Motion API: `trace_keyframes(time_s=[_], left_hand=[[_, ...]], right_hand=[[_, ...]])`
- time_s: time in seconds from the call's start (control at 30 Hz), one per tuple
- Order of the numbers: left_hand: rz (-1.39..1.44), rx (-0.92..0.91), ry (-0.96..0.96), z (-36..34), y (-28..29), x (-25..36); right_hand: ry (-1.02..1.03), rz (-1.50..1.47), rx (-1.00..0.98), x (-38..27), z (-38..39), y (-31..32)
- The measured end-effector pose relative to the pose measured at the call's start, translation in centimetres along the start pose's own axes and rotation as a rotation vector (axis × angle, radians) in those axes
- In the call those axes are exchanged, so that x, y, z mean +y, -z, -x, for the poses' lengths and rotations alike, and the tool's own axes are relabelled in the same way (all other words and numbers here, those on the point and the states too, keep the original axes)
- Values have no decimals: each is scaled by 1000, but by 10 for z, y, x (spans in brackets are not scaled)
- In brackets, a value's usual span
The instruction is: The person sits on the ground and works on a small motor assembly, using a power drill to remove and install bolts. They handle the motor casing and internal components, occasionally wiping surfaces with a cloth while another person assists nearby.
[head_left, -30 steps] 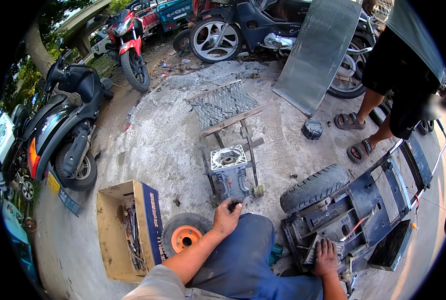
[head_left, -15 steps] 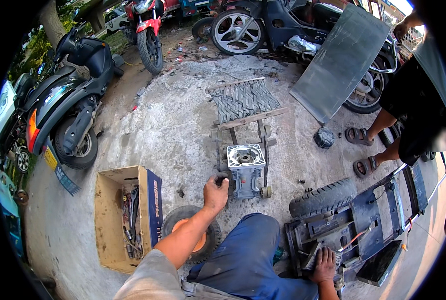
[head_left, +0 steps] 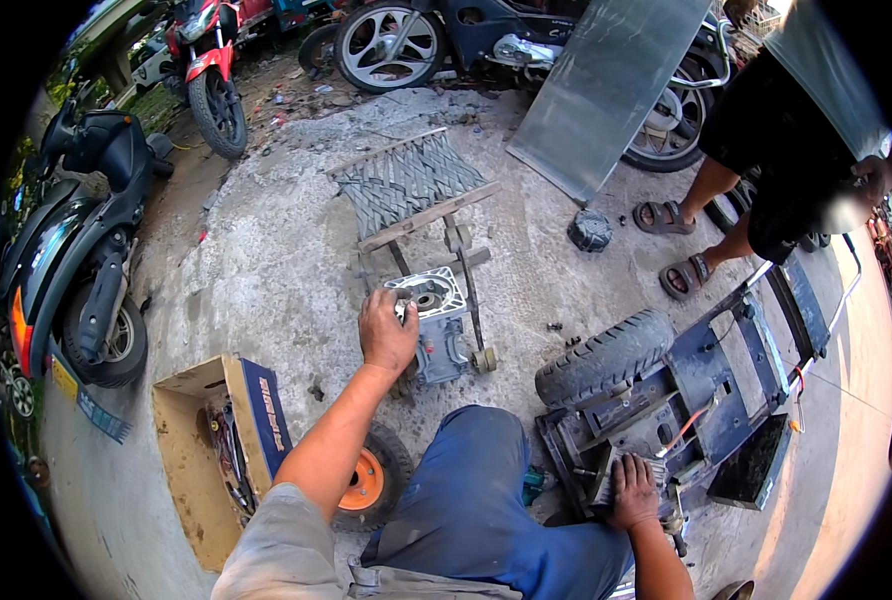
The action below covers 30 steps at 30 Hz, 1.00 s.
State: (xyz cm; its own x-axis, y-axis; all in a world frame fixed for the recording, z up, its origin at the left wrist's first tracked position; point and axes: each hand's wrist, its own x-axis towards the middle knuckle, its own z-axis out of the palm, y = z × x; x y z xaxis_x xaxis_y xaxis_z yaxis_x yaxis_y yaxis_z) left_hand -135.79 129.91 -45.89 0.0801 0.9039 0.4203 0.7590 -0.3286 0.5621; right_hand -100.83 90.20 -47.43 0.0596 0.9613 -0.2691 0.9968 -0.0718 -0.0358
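My left hand [head_left: 387, 332] is closed at the near left corner of a grey metal gearbox housing [head_left: 441, 350], fingers curled against its pale, open flange. The hand covers part of that rim. A round bore shows inside the flange. On the right, my right hand [head_left: 634, 490] lies over a grey finned metal block [head_left: 603, 482], its fingers bent down around the top. This block sits at the near end of a black vehicle frame [head_left: 706, 400], which has a knobby tyre [head_left: 606, 357] on its far left side.
A cardboard box [head_left: 201, 470] of wrenches and sockets stands left, beside an orange-hubbed wheel [head_left: 366, 480]. Beyond the housing lies a woven-strap folding stool [head_left: 416, 185]. Another person in sandals [head_left: 681, 275] stands right, near a leaning metal sheet [head_left: 606, 90]. Parked scooters and motorcycles line the back.
My left hand has moved from beside the gearbox housing up onto its flange corner. My right hand stays on the finned block. The whole view has shifted and turned slightly.
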Motion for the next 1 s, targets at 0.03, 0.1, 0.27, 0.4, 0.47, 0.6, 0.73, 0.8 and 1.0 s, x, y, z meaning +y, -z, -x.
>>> trace_keyframes(time_s=[0.03, 0.1, 0.27, 0.4, 0.47, 0.6, 0.73, 0.8, 1.0], left_hand=[[-24, -29, 10, -9, -5, 2], [-50, -30, -33, -23, -21, 4], [-245, -175, 98, -28, -40, 17], [-262, -173, 64, -26, -43, 7], [-262, -165, 41, -25, -46, 0], [-260, -165, 64, -30, -37, -1], [-149, 74, -51, -24, -41, 1], [93, 129, -160, 5, -31, 41], [645, -297, -301, 144, -21, 192]], right_hand=[[-3, -2, -16, 2, -2, -2], [-4, 29, -3, 4, 1, -6], [-23, 0, -9, 3, 4, 2], [12, 3, 11, 13, 2, 6], [30, -20, 19, 20, 1, 11], [73, -38, 78, 25, -8, 18], [61, -60, 60, 27, -14, 21], [45, -65, 61, 27, -9, 21], [58, -40, 98, 29, -8, 18]])
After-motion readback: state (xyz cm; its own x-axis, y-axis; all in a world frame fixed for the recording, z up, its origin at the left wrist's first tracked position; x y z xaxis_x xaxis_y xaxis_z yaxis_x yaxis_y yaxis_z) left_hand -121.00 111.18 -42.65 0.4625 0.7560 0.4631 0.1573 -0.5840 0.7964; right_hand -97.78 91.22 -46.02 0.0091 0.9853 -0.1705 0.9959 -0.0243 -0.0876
